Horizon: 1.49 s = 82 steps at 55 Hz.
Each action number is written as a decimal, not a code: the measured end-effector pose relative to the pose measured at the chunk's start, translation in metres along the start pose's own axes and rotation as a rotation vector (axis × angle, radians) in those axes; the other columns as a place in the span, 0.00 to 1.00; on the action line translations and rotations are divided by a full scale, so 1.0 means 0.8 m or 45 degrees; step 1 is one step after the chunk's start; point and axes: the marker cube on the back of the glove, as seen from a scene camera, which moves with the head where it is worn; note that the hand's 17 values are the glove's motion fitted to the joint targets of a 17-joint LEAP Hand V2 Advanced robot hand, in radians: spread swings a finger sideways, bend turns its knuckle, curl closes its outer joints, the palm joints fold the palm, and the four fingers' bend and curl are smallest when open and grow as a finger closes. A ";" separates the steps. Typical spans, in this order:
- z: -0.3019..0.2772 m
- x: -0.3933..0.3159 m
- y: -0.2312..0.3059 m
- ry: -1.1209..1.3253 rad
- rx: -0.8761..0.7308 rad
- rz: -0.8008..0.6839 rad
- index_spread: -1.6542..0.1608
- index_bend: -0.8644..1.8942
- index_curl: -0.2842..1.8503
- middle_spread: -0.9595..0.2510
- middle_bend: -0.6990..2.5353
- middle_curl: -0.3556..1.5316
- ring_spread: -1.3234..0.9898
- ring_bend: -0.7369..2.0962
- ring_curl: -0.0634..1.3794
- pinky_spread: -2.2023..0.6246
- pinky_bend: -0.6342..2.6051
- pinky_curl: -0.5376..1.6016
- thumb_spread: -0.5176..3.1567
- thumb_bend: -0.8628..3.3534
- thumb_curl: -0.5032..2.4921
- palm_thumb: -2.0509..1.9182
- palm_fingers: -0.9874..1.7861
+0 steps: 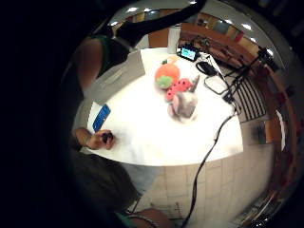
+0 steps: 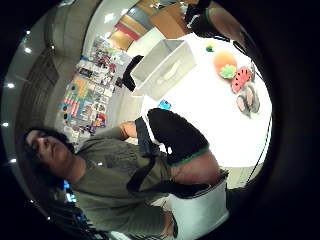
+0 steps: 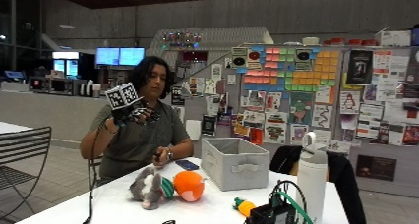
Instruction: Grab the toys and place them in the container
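Three plush toys lie together on the white table: a grey one, a red and green watermelon one and an orange one. A small yellow and green toy lies nearer the table's front. The grey fabric container stands beside them with nothing showing inside. My gloved right hand is raised at chest height, far above the table, fingers loosely curled and holding nothing. From the palm views the toys and the container appear far off.
The bare left hand rests on the table, gripping a small dark thing. A blue phone lies beside the container. A white bottle and a device with cables stand at the front. A metal chair stands off to the side.
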 end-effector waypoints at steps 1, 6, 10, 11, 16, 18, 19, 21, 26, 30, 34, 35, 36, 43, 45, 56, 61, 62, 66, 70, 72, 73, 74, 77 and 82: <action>0.000 0.000 0.000 0.000 0.000 0.003 0.83 0.39 0.15 0.74 0.28 0.20 0.53 0.37 0.07 0.77 0.33 0.29 0.26 0.21 0.17 0.52 0.55; 0.005 0.006 0.003 0.002 -0.003 0.033 0.78 0.38 0.18 0.71 0.28 0.22 0.50 0.38 0.12 0.77 0.35 0.33 0.36 0.20 0.18 0.52 0.53; 0.010 0.009 0.005 -0.005 -0.009 0.053 0.75 0.38 0.19 0.69 0.28 0.24 0.48 0.39 0.13 0.77 0.35 0.34 0.41 0.20 0.19 0.52 0.53; 0.011 0.010 0.006 -0.004 -0.008 0.058 0.75 0.38 0.19 0.69 0.28 0.24 0.48 0.40 0.13 0.77 0.35 0.34 0.42 0.20 0.19 0.52 0.53; 0.014 0.020 0.002 0.025 0.003 0.116 0.73 0.38 0.20 0.67 0.28 0.25 0.47 0.41 0.15 0.77 0.36 0.35 0.46 0.20 0.20 0.52 0.52; 0.015 0.024 0.001 0.044 0.008 0.158 0.72 0.38 0.21 0.67 0.28 0.26 0.47 0.41 0.15 0.77 0.36 0.35 0.47 0.20 0.21 0.52 0.52; 0.016 0.027 0.000 0.052 0.009 0.182 0.72 0.38 0.21 0.67 0.28 0.26 0.46 0.41 0.15 0.77 0.36 0.36 0.47 0.20 0.21 0.52 0.52; 0.018 0.036 -0.002 0.066 0.013 0.234 0.72 0.38 0.21 0.67 0.28 0.26 0.46 0.42 0.15 0.77 0.36 0.36 0.48 0.20 0.21 0.52 0.52; 0.032 0.072 -0.020 0.087 0.079 0.375 0.71 0.37 0.22 0.66 0.28 0.28 0.46 0.43 0.16 0.76 0.37 0.37 0.50 0.21 0.22 0.53 0.51; 0.062 0.104 -0.038 0.176 0.186 0.570 0.71 0.37 0.22 0.65 0.28 0.29 0.45 0.44 0.17 0.76 0.38 0.37 0.51 0.21 0.23 0.54 0.52; 0.100 0.138 -0.060 0.231 0.204 0.937 0.72 0.36 0.21 0.65 0.28 0.29 0.45 0.46 0.18 0.75 0.40 0.38 0.52 0.22 0.24 0.56 0.52; 0.110 0.147 -0.065 0.227 0.207 0.999 0.72 0.35 0.21 0.65 0.28 0.30 0.45 0.46 0.18 0.75 0.40 0.38 0.52 0.22 0.25 0.56 0.52; 0.120 0.156 -0.069 0.216 0.207 1.042 0.72 0.35 0.21 0.65 0.28 0.30 0.45 0.46 0.18 0.75 0.41 0.39 0.52 0.22 0.25 0.57 0.52; 0.185 0.210 -0.079 0.145 0.044 0.970 0.75 0.35 0.20 0.68 0.29 0.32 0.46 0.47 0.20 0.75 0.44 0.41 0.53 0.24 0.27 0.60 0.48; 0.200 0.213 -0.079 0.140 -0.048 1.039 0.76 0.35 0.20 0.69 0.29 0.32 0.47 0.48 0.20 0.75 0.45 0.41 0.53 0.24 0.27 0.60 0.46; 0.241 0.250 -0.086 0.398 0.079 1.099 0.79 0.34 0.19 0.72 0.32 0.35 0.46 0.54 0.23 0.74 0.48 0.42 0.53 0.24 0.29 0.62 0.48; 0.239 0.243 -0.074 0.446 0.024 1.095 0.77 0.33 0.17 0.67 0.35 0.36 0.43 0.63 0.27 0.70 0.49 0.41 0.53 0.24 0.29 0.62 0.59; 0.238 0.246 -0.075 0.469 0.057 1.076 0.77 0.32 0.16 0.65 0.36 0.37 0.43 0.65 0.29 0.69 0.50 0.42 0.53 0.24 0.29 0.62 0.63; 0.232 0.255 -0.075 0.499 0.199 1.020 0.76 0.33 0.15 0.61 0.37 0.38 0.41 0.68 0.31 0.66 0.52 0.43 0.53 0.23 0.29 0.62 0.67; 0.223 0.244 -0.062 0.465 0.262 1.060 0.76 0.34 0.14 0.56 0.41 0.41 0.41 0.71 0.34 0.65 0.53 0.44 0.53 0.23 0.29 0.62 0.74; 0.213 0.230 -0.047 0.438 0.223 1.032 0.76 0.35 0.14 0.55 0.45 0.43 0.41 0.72 0.36 0.64 0.53 0.45 0.52 0.23 0.29 0.62 0.77; 0.207 0.224 -0.039 0.437 0.225 1.002 0.77 0.35 0.14 0.54 0.45 0.44 0.42 0.73 0.37 0.64 0.53 0.45 0.52 0.23 0.29 0.62 0.77; 0.199 0.219 -0.033 0.445 0.252 0.977 0.77 0.35 0.14 0.54 0.46 0.45 0.42 0.73 0.37 0.64 0.53 0.45 0.52 0.23 0.29 0.62 0.77; 0.167 0.203 -0.021 0.469 0.421 0.991 0.77 0.36 0.14 0.53 0.49 0.47 0.42 0.74 0.39 0.64 0.54 0.46 0.52 0.23 0.29 0.63 0.78; 0.094 0.171 -0.013 0.369 0.656 1.027 0.77 0.37 0.14 0.52 0.51 0.49 0.42 0.75 0.40 0.63 0.54 0.47 0.51 0.23 0.30 0.63 0.77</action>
